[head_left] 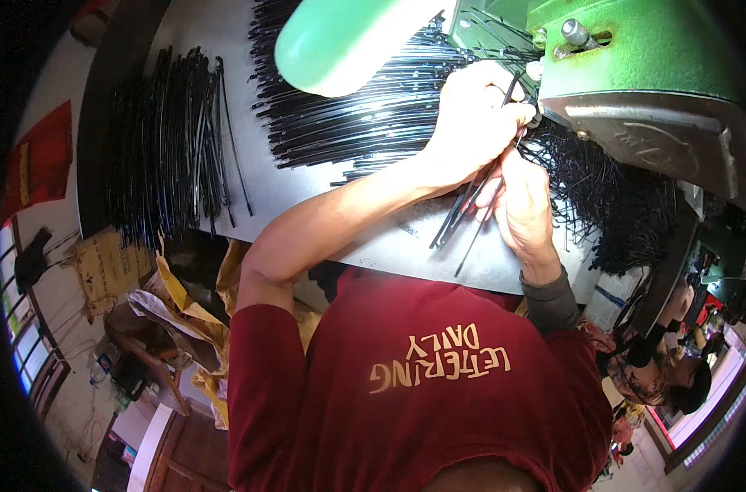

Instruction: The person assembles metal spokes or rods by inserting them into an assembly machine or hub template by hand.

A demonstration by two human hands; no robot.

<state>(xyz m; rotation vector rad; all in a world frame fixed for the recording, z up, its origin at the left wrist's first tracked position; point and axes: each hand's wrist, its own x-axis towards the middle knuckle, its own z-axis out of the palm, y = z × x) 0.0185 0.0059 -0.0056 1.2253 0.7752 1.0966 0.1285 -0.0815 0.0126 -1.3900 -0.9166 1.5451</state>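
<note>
Under the machine's head, my left hand [477,113] is closed, thumb and fingers pinching the end of a thin black rod against the small working part. My right hand [524,205] sits just below and to the right, fingers closed around several thin black rods [463,209] whose lower ends fan out toward me. The hands almost touch. Bright light washes out part of the left hand. Above both, the green machine [635,57] has a dark metal cover [652,131]. Where exactly the rods meet the machine is hidden by my fingers.
A wide stack of black rods [348,123] lies left of my hands, and another bundle [168,148] hangs over the metal table's [258,193] left side. Tangled rods [627,205] pile up at the right. A glowing green lamp [324,49] juts in overhead. Another person [660,369] sits at right.
</note>
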